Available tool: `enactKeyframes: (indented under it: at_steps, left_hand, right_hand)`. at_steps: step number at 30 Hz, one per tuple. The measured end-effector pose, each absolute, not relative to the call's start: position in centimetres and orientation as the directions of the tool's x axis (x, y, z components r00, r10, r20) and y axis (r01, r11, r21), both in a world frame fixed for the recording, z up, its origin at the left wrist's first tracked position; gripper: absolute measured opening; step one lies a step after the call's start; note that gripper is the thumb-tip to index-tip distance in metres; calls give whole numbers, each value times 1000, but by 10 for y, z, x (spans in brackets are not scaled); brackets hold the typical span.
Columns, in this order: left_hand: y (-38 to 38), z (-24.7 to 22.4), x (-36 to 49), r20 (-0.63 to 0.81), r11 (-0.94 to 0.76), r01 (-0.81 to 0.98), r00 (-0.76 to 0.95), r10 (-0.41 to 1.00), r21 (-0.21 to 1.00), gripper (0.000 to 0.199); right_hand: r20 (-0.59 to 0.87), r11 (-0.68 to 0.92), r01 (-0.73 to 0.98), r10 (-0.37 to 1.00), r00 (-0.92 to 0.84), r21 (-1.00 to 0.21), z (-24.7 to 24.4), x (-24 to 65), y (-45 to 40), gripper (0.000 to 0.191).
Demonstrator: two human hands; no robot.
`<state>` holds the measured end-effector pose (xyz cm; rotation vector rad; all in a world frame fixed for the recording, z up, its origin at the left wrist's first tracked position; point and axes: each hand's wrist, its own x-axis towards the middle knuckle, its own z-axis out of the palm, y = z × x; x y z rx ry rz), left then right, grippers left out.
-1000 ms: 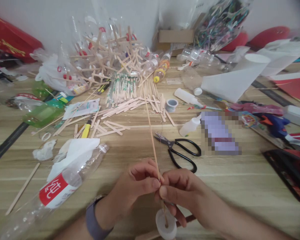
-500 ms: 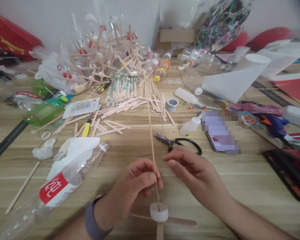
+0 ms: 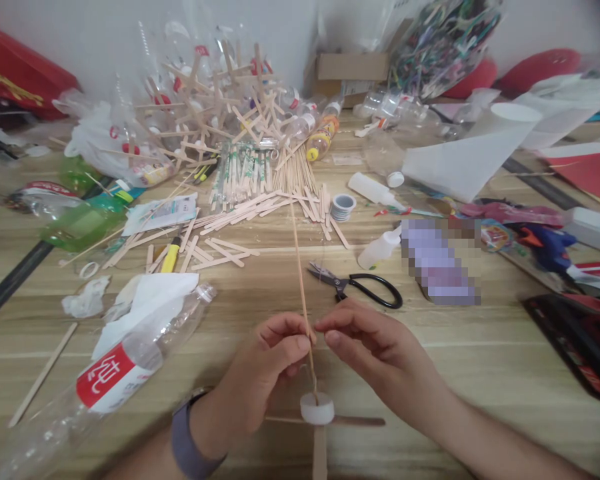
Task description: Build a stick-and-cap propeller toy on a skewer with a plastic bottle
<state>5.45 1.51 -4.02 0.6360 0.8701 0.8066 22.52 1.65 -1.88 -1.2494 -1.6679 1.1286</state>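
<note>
My left hand (image 3: 275, 357) pinches a thin wooden stick (image 3: 299, 267) between thumb and fingers. The stick leans slightly, and its lower end meets a white bottle cap (image 3: 317, 409). Fine wire appears to be wound round the stick just above the cap. Flat craft sticks (image 3: 320, 453) extend from under the cap, one towards me and others sideways. Close beside the stick is my right hand (image 3: 375, 347), its thumb and forefinger curled near each other; anything between them is too fine to make out. Black-handled scissors (image 3: 353, 285) lie just beyond it.
An empty plastic bottle (image 3: 115, 380) lies at the left. Loose craft sticks (image 3: 230, 220), a wire spool (image 3: 343, 207) and glue bottles (image 3: 377, 248) are beyond the hands. A blurred phone (image 3: 440, 267) and a black-and-red case (image 3: 570, 347) are on the right.
My right hand has moved left, bringing its fingertips up to the stick. The cap and crossed sticks sit slightly higher in view. My left hand keeps its pinch.
</note>
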Motion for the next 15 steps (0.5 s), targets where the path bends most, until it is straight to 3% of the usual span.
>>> enactKeyframes:
  at_steps: [4,10,15]
  left_hand:
    - [14,-42,55,-382,498,-352,349,856,793,15]
    - [11,-40,58,-373,484,-342,342,863,805,16]
    - [11,-34,62,-337,439,-359,313,888,824,15]
  right_hand:
    - [-14,60,302,972,-236,-951,-19,222,14,14]
    - [-242,-186,214,930,-277,-959,-22,218,11,22]
    - [-295,-267,133,909,-293,-954,-22,217,9,23]
